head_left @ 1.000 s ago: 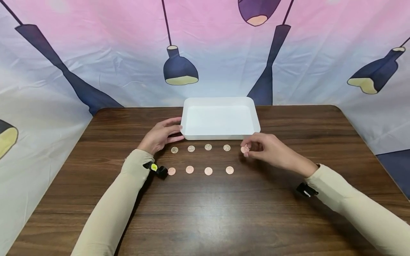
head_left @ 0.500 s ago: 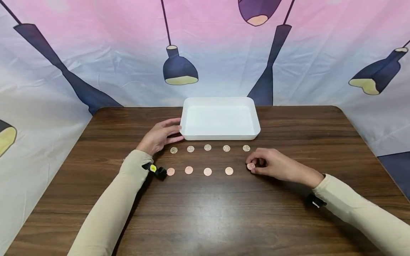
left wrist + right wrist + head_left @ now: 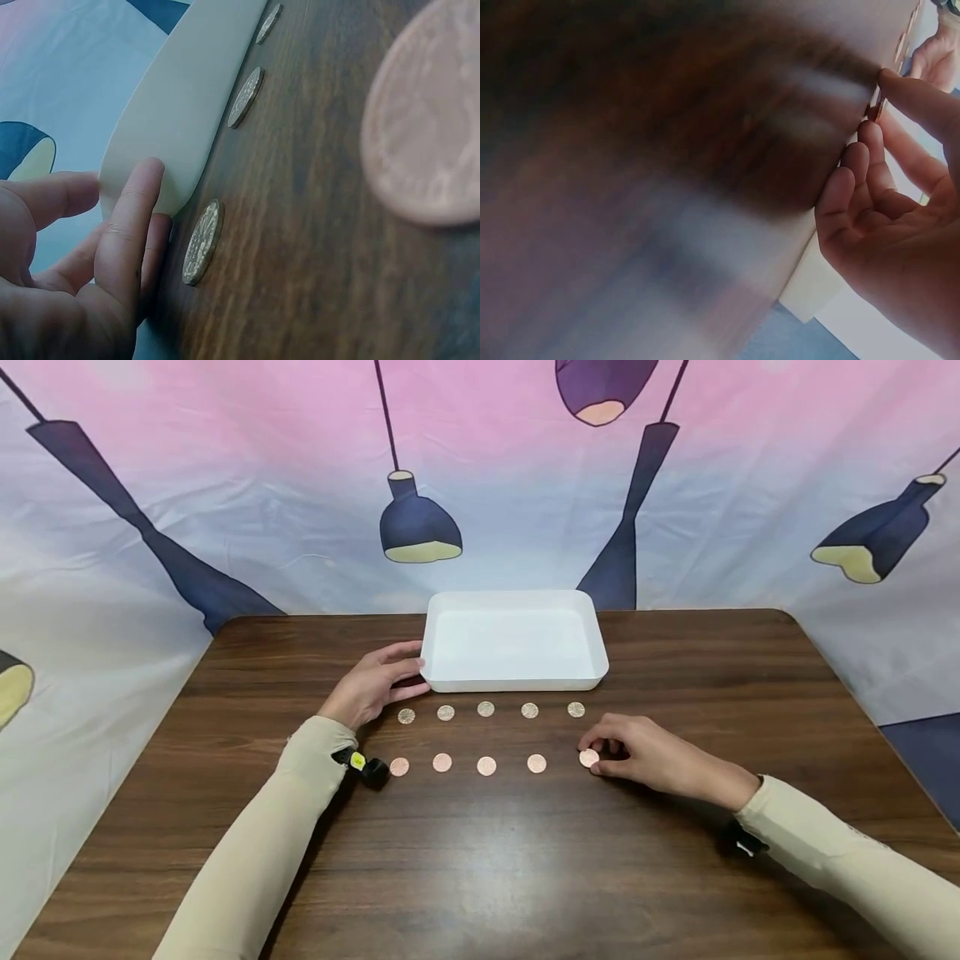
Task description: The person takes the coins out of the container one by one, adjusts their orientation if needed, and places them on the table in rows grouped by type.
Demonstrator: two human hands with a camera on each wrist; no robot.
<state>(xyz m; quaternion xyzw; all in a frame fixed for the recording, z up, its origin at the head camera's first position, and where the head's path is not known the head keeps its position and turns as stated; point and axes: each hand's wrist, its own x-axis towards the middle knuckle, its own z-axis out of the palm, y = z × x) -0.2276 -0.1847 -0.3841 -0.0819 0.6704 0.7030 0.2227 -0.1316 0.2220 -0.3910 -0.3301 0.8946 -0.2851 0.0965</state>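
Observation:
A white rectangular tray (image 3: 516,685) stands at the back of the table. My left hand (image 3: 369,687) touches its near left corner, fingers extended; in the left wrist view the fingertips (image 3: 151,169) rest against the tray's side wall. My right hand (image 3: 651,755) pinches a copper-coloured coin (image 3: 588,758) by its edges at the right end of the front row, low at the tabletop. In the right wrist view that coin (image 3: 879,109) shows edge-on between thumb and finger. Behind it lies a gold-coloured coin (image 3: 575,710).
Several gold-coloured coins, among them one (image 3: 485,709) near the middle, form a row along the tray's front. A second row of copper-coloured coins, including one (image 3: 487,766), lies nearer on the brown wooden table (image 3: 480,877). A lamp-patterned cloth (image 3: 300,510) hangs behind.
My right hand has moved from the right end of the gold-coloured row toward the front row, bringing the copper-coloured coin down beside it. A gold-coloured coin now shows where that hand was. The left hand stays.

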